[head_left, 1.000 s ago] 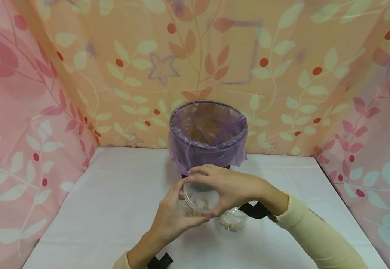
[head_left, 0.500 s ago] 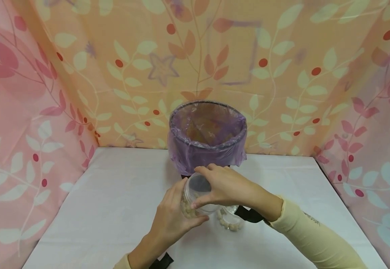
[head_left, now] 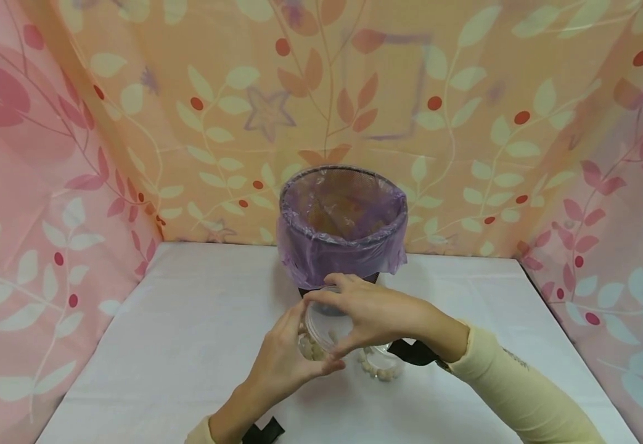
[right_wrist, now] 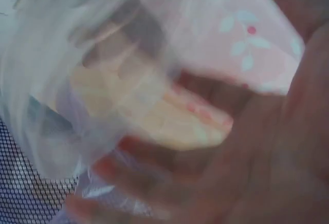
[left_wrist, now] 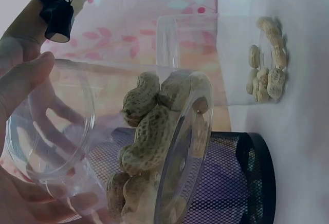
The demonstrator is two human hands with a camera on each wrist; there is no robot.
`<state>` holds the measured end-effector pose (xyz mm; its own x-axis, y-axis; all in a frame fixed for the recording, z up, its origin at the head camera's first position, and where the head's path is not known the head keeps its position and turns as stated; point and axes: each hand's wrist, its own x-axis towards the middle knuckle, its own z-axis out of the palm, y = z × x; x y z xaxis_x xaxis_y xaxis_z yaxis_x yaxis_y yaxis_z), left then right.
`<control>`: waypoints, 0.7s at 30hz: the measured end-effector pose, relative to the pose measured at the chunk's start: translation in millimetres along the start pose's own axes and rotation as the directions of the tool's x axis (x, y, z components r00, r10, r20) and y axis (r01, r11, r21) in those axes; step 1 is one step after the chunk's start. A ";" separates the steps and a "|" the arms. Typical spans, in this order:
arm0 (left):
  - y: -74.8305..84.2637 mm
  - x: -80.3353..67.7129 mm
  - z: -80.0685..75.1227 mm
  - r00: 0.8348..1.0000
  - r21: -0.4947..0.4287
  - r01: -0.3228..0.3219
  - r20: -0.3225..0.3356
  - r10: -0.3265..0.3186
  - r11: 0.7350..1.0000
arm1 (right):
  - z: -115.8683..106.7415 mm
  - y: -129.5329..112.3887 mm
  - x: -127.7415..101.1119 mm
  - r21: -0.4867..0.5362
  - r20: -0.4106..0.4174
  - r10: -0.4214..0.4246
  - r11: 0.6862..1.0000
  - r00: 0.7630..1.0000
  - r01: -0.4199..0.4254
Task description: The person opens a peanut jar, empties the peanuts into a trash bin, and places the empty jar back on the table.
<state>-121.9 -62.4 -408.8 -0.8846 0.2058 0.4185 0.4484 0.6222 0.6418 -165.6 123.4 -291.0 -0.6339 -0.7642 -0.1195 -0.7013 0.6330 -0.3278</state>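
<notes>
Clear plastic jar (head_left: 321,333) of peanuts in the shell is being held tilted over the white table (head_left: 188,345), just in front of the purple-lined black mesh bin (head_left: 342,228); left hand (head_left: 283,364) is gripping its body, right hand (head_left: 373,311) curling fingers round its mouth. Judging the step as opening or tipping; next move wants a steady tilt toward the bin. Left wrist view is showing the peanuts (left_wrist: 149,136) sliding to the jar wall, a second clear jar (left_wrist: 241,59) lying nearby. Right wrist view is blurring: fingers (right_wrist: 247,172) wrapping clear plastic.

A makeshift recording booth is suggested: a white-covered tabletop (head_left: 188,345) is enclosed by leaf-patterned curtains (head_left: 132,123).
</notes>
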 end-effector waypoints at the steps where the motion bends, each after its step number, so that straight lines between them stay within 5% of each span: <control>1: 0.1 0.3 0.4 1.000 0.010 -0.005 -0.005 0.005 1.000 | 1.3 -1.7 0.2 -0.007 -0.014 0.025 1.000 1.000 -0.025; 9: -1.5 0.9 4.4 0.993 0.135 -0.086 -0.075 0.097 0.987 | 6.8 -6.1 4.8 -0.037 -0.038 0.165 0.985 0.986 -0.166; 21: -4.0 1.2 0.5 0.998 0.080 -0.043 -0.049 0.047 0.996 | 3.7 3.0 1.5 0.021 -0.099 0.095 0.995 0.991 -0.094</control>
<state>-124.8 -64.2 -411.1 -0.8551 0.1980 0.4792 0.4745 0.6714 0.5693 -167.5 123.7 -295.7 -0.7269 -0.6844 -0.0568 -0.6319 0.6990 -0.3349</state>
